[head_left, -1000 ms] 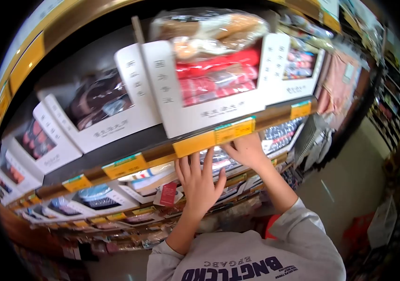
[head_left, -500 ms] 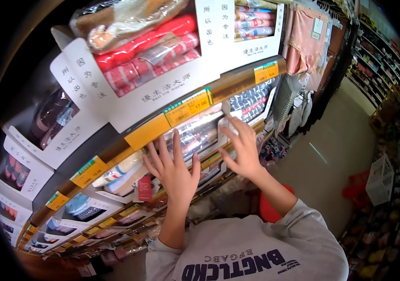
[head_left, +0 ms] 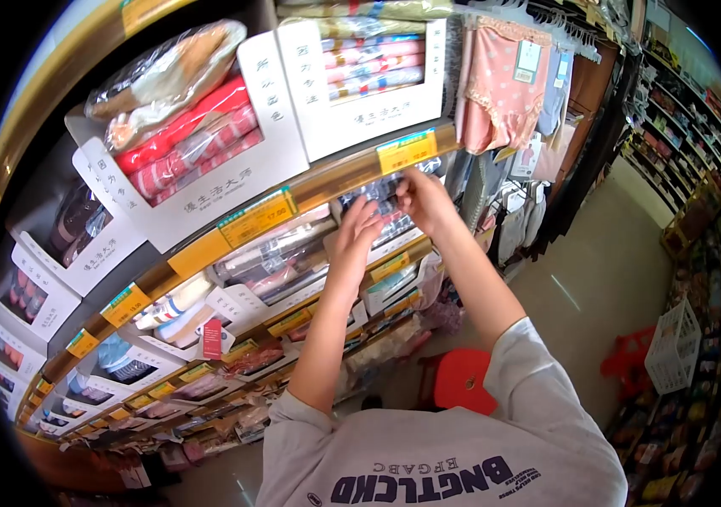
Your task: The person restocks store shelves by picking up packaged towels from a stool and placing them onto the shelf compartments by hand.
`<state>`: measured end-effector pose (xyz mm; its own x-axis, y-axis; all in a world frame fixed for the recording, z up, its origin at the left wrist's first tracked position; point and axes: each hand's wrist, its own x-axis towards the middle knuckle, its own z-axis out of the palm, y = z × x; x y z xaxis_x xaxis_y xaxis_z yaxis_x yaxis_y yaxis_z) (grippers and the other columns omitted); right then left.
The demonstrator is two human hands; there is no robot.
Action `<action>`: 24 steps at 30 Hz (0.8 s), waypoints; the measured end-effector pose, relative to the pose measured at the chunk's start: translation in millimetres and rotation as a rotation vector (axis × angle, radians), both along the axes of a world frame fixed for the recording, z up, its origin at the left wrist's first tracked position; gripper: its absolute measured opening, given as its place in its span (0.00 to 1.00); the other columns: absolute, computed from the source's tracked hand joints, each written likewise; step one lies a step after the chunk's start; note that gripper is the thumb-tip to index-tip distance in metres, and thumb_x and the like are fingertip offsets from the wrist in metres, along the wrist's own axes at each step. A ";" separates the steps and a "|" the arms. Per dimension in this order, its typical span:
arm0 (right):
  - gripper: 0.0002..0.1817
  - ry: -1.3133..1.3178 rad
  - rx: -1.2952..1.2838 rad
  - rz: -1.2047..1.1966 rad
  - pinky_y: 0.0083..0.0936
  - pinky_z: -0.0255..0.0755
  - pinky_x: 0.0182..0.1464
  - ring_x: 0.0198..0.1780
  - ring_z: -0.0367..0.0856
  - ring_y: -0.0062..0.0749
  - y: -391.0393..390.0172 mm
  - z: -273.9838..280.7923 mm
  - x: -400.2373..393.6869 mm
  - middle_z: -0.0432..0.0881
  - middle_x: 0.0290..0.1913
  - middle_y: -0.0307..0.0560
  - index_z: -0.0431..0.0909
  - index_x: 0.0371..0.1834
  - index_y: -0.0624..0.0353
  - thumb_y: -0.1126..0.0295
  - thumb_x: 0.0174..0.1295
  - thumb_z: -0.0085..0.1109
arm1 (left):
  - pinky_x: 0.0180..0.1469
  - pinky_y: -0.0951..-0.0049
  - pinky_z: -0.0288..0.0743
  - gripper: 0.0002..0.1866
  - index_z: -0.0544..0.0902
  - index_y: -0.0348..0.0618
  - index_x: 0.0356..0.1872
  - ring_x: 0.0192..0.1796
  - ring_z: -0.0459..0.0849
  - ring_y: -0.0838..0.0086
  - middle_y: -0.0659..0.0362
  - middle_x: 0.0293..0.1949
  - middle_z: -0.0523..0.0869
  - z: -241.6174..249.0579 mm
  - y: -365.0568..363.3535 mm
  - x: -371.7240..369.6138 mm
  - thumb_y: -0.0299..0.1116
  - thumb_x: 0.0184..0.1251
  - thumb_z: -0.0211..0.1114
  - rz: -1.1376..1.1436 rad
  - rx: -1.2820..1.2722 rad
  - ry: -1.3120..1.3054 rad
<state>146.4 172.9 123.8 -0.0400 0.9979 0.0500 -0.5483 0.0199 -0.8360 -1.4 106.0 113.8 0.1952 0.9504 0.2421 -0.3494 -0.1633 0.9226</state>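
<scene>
Dark blue patterned packages (head_left: 391,221) in clear wrap lie in a white box on the shelf below the wide yellow price tag (head_left: 407,151). My left hand (head_left: 358,232) rests at their left side, fingers stretched out and a little apart. Beside it, my right hand (head_left: 425,203) has its fingers curled in at the upper part of the same packages. Whatever sits between those fingertips is hidden. Left of my hands, another white box holds rolled, plastic-wrapped textiles (head_left: 280,258).
Above are white boxes (head_left: 221,188) of red and striped packaged textiles. Pink underwear (head_left: 504,84) hangs at the right of the shelf. A red stool (head_left: 464,380) stands on the floor below my right arm. A white basket (head_left: 673,346) is across the aisle.
Both hands have moved right along the shelf, from the box of rolled textiles to the dark blue packages. My right fingers have curled in. The view has shifted to the right.
</scene>
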 end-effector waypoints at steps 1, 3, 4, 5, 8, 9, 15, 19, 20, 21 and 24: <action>0.09 0.029 0.028 0.014 0.16 0.58 0.17 0.12 0.62 0.21 1.1 -2.7 3.6 0.70 0.14 0.39 0.70 0.23 0.62 0.68 0.55 0.51 | 0.61 0.68 0.57 0.28 0.55 0.32 0.60 0.60 0.63 0.63 0.46 0.59 0.62 2.2 0.5 4.9 0.29 0.59 0.51 0.004 0.011 0.000; 0.07 0.023 0.005 -0.011 0.16 0.55 0.14 0.09 0.57 0.21 -11.6 1.0 5.1 0.65 0.11 0.37 0.69 0.23 0.62 0.70 0.53 0.52 | 0.61 0.67 0.57 0.27 0.54 0.30 0.59 0.60 0.64 0.62 0.44 0.58 0.62 4.0 -3.4 12.4 0.30 0.61 0.50 0.023 -0.005 -0.033; 0.07 0.065 0.006 0.001 0.18 0.54 0.14 0.09 0.57 0.20 -17.7 -2.8 7.6 0.66 0.11 0.37 0.68 0.22 0.61 0.71 0.53 0.53 | 0.61 0.66 0.58 0.26 0.55 0.28 0.57 0.59 0.64 0.61 0.43 0.57 0.63 1.7 -6.6 16.4 0.32 0.62 0.49 0.044 -0.036 -0.073; 0.07 0.065 0.017 0.024 0.18 0.53 0.15 0.09 0.57 0.20 -24.8 -6.6 12.6 0.66 0.11 0.37 0.68 0.22 0.60 0.71 0.53 0.53 | 0.61 0.64 0.58 0.26 0.56 0.28 0.56 0.59 0.64 0.60 0.43 0.56 0.64 0.8 -10.1 18.5 0.35 0.62 0.49 0.017 -0.052 -0.106; 0.13 0.066 0.030 0.059 0.17 0.52 0.16 0.10 0.56 0.19 -53.3 -11.5 20.0 0.64 0.10 0.36 0.65 0.15 0.58 0.69 0.54 0.53 | 0.61 0.62 0.58 0.27 0.57 0.30 0.55 0.59 0.65 0.59 0.43 0.55 0.65 -14.7 -16.9 22.4 0.42 0.63 0.48 -0.001 -0.121 -0.205; 0.19 0.063 0.027 0.064 0.17 0.50 0.17 0.10 0.56 0.19 -64.0 -15.3 22.1 0.62 0.08 0.35 0.62 0.08 0.55 0.68 0.55 0.54 | 0.60 0.61 0.59 0.29 0.57 0.31 0.55 0.59 0.65 0.60 0.45 0.55 0.65 -21.3 -19.7 23.5 0.47 0.62 0.47 0.000 -0.181 -0.278; 0.12 -0.207 0.050 0.045 0.16 0.65 0.30 0.24 0.72 0.22 -102.5 -58.9 51.3 0.74 0.21 0.40 0.71 0.23 0.60 0.64 0.56 0.53 | 0.57 0.63 0.63 0.31 0.59 0.34 0.56 0.55 0.69 0.65 0.54 0.53 0.69 -20.1 -41.2 34.6 0.49 0.59 0.50 0.203 -0.234 -0.387; 0.22 -0.034 0.005 0.163 0.27 0.62 0.51 0.46 0.71 0.27 -102.6 -92.2 78.7 0.74 0.45 0.44 0.67 0.48 0.63 0.57 0.58 0.49 | 0.54 0.68 0.63 0.28 0.60 0.35 0.56 0.55 0.68 0.68 0.53 0.52 0.70 -35.6 -39.3 38.9 0.30 0.53 0.57 0.157 -0.139 -0.184; 0.27 0.081 0.099 0.158 0.30 0.58 0.56 0.52 0.68 0.30 -104.1 -89.3 83.6 0.71 0.51 0.43 0.61 0.55 0.62 0.53 0.60 0.44 | 0.54 0.68 0.63 0.28 0.60 0.35 0.56 0.55 0.68 0.68 0.53 0.52 0.70 -37.7 -40.7 41.8 0.30 0.53 0.57 0.144 -0.141 -0.183; 0.27 0.223 0.035 0.116 0.29 0.60 0.55 0.52 0.69 0.30 -106.7 -84.9 89.4 0.71 0.51 0.45 0.62 0.55 0.63 0.53 0.60 0.45 | 0.54 0.70 0.62 0.29 0.60 0.35 0.56 0.54 0.69 0.69 0.53 0.51 0.70 -38.9 -43.3 43.9 0.27 0.50 0.57 0.115 -0.162 -0.225; 0.26 0.393 -0.103 0.053 0.28 0.60 0.55 0.52 0.69 0.32 -112.5 -87.4 115.8 0.71 0.52 0.45 0.62 0.55 0.61 0.56 0.58 0.47 | 0.54 0.73 0.61 0.32 0.59 0.34 0.57 0.54 0.68 0.69 0.53 0.51 0.70 -42.7 -51.4 50.1 0.24 0.45 0.56 0.053 -0.228 -0.248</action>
